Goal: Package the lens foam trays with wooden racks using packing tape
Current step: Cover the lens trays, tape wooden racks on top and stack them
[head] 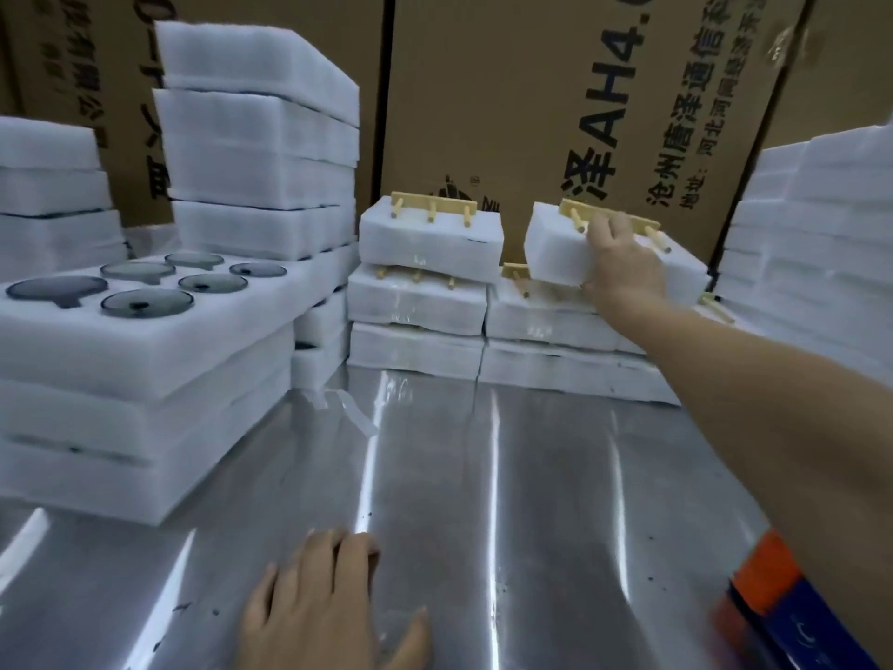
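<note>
My right hand (621, 265) reaches to the back right and grips a taped white foam package (555, 251) with a wooden rack (610, 219) on top, held tilted above a stack of similar packages (541, 316). Beside it to the left stands another stack of taped packages (430, 244), its top one bearing a wooden rack (435, 205). At the left an uncovered foam tray (159, 326) holds several dark round lenses (147, 302). My left hand (328, 606) rests flat on the metal table near the front edge, fingers spread, holding nothing.
Tall stacks of white foam trays stand at the back left (256, 137), far left (53, 195) and right (816, 224). Cardboard boxes (555, 89) wall the back. A strip of clear tape (348, 408) lies on the shiny steel table (531, 500). An orange-and-blue object (783, 602) sits bottom right.
</note>
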